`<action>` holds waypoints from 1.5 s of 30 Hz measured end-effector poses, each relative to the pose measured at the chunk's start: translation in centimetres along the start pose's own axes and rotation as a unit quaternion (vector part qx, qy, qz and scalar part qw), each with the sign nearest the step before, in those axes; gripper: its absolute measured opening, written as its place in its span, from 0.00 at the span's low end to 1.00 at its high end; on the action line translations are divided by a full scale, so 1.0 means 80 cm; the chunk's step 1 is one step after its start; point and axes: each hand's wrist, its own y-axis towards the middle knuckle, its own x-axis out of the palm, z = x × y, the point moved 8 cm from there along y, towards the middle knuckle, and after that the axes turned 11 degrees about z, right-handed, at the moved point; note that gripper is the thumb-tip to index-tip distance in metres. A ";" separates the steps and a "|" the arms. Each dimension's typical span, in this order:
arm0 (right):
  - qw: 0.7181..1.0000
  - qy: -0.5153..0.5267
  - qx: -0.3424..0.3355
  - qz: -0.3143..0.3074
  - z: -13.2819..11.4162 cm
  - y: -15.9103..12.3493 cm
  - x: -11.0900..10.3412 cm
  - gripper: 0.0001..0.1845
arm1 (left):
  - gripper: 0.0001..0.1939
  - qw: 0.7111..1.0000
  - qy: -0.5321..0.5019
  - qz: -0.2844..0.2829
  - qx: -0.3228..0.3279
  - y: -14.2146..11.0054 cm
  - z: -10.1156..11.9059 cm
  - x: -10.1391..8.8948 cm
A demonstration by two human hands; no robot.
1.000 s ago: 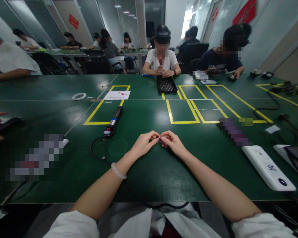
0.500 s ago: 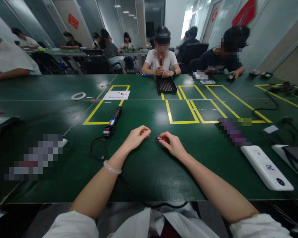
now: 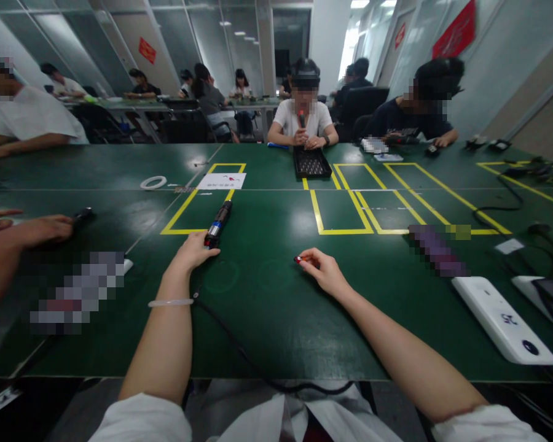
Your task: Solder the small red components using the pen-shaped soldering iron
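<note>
Corded cylindrical tool (image 3: 219,222), on the green tabletop (image 3: 267,331): its near end is touched by the left hand (image 3: 194,250), whose closure cannot be told. A small red part (image 3: 297,260) is pinched by the right hand (image 3: 321,270). The step is judged to be grasping; a secure grip seems called for.

Glossy dark-green tabletop (image 3: 258,331), bright yellow tape rectangles (image 3: 345,232) really pop. Slim cylindrical black tool (image 3: 218,222) sports blue and silver bands. Tiny part (image 3: 297,259) kinda red-orange, dark tip. Long rounded plastic device (image 3: 493,310) mostly white.
</note>
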 end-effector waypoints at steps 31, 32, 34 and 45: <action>0.998 -0.060 -0.025 0.007 -0.001 0.004 0.000 0.05 | 0.35 0.983 -0.035 -0.020 0.180 -0.139 0.272 0.051; 0.998 -0.064 -0.030 0.006 -0.001 0.003 0.000 0.05 | 0.34 0.983 -0.037 -0.019 0.179 -0.139 0.272 0.051; 0.997 -0.072 -0.037 0.008 -0.002 0.004 0.000 0.04 | 0.33 0.983 -0.037 -0.015 0.177 -0.140 0.273 0.052; 0.986 -0.132 -0.097 -0.005 -0.010 0.004 0.001 0.02 | 0.32 0.979 -0.034 0.010 0.201 -0.146 0.281 0.051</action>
